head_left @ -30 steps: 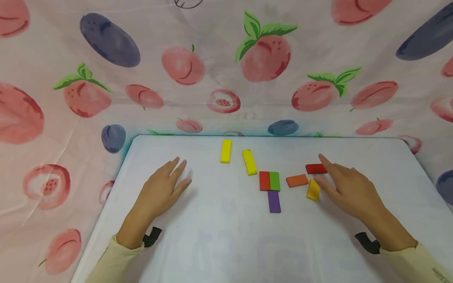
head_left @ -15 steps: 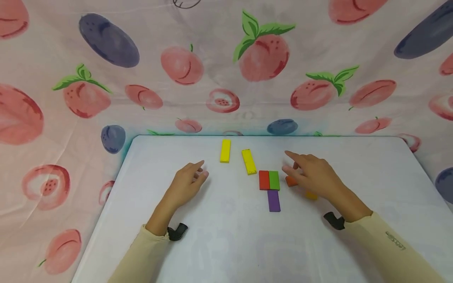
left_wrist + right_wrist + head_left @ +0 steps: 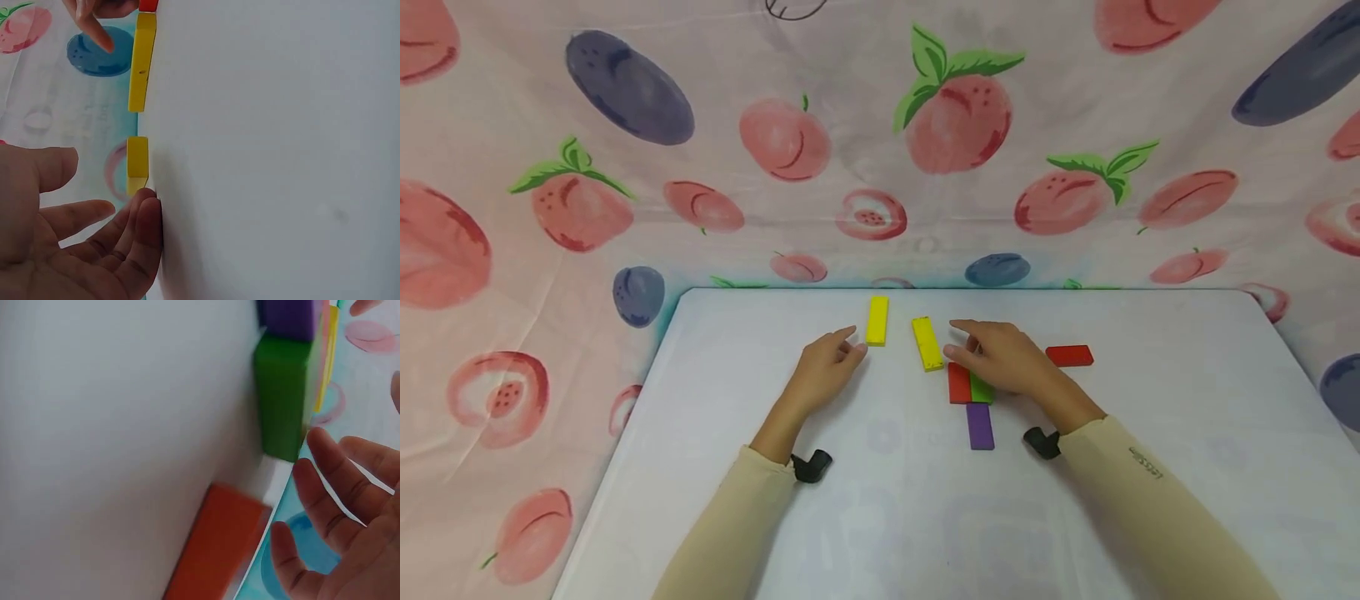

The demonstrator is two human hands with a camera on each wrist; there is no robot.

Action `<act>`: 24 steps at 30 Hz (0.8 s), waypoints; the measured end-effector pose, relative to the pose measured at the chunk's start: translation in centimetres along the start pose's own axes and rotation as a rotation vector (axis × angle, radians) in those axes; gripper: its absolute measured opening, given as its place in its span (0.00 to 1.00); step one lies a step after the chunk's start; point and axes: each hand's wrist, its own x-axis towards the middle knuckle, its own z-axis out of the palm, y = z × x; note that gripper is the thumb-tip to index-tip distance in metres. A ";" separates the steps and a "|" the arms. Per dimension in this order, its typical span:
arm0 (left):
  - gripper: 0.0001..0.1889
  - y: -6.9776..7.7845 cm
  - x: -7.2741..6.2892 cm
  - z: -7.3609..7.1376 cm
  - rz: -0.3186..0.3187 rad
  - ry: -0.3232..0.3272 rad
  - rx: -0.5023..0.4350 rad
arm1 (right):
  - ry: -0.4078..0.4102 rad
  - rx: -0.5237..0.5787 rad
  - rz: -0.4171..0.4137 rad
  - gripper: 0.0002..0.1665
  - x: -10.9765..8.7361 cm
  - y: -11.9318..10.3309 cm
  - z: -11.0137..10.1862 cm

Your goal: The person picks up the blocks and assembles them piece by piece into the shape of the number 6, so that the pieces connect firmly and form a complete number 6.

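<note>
Head view showed the left hand (image 3: 826, 367) just beside the left yellow block (image 3: 877, 322), near the far edge of the white surface (image 3: 887, 517). The right hand (image 3: 1006, 354) hung partly over the green block (image 3: 981, 390), its fingertips just right of the right yellow block (image 3: 927, 343). Both hands had fingers loosely parted, gripping nothing. The purple block (image 3: 980, 427) lay against the green block's near end. The step in hand looked like reaching for the yellow blocks; the next move seemed to call for thumb and fingers closing along their sides.
</note>
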 end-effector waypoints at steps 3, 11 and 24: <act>0.28 0.3 0.9 0.3 -0.011 -0.016 0.006 | -0.045 0.055 0.011 0.40 1.0 -0.3 0.1; 0.29 0.7 3.3 0.5 -0.041 -0.060 0.046 | -0.147 0.200 0.101 0.41 3.5 -0.9 0.5; 0.35 0.8 5.8 0.3 -0.151 -0.163 0.040 | -0.270 0.214 0.266 0.42 6.1 -2.5 0.1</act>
